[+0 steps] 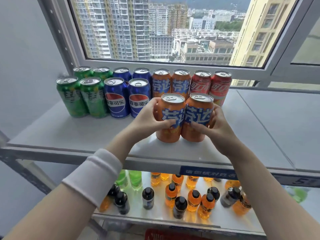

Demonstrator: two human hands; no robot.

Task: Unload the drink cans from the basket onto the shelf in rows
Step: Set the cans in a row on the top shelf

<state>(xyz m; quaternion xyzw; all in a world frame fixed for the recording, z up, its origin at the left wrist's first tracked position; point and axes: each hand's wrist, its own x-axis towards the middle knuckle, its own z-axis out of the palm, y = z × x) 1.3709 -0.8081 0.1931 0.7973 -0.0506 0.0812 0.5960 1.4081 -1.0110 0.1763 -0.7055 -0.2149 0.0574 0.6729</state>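
My left hand (pixel 150 118) grips an orange can (pixel 170 134), and my right hand (pixel 212 126) grips a second orange can (pixel 197 108) pressed against it. Both cans stand upright on the grey shelf (pixel 69 134), just in front of the rows. Behind them stand two more orange cans (pixel 161 82) and two red cans (pixel 220 87) at the back. To the left are blue cans (pixel 116 97) and green cans (pixel 70 96), each colour in two rows. A red basket edge (pixel 155 234) shows at the bottom.
A window frame (pixel 173 65) runs right behind the back row. The shelf's right half (pixel 277 118) is bare. On the lower shelf (pixel 155 213) stand several orange, green and dark-capped bottles. A blue label (pixel 207 173) is stuck on the shelf's front edge.
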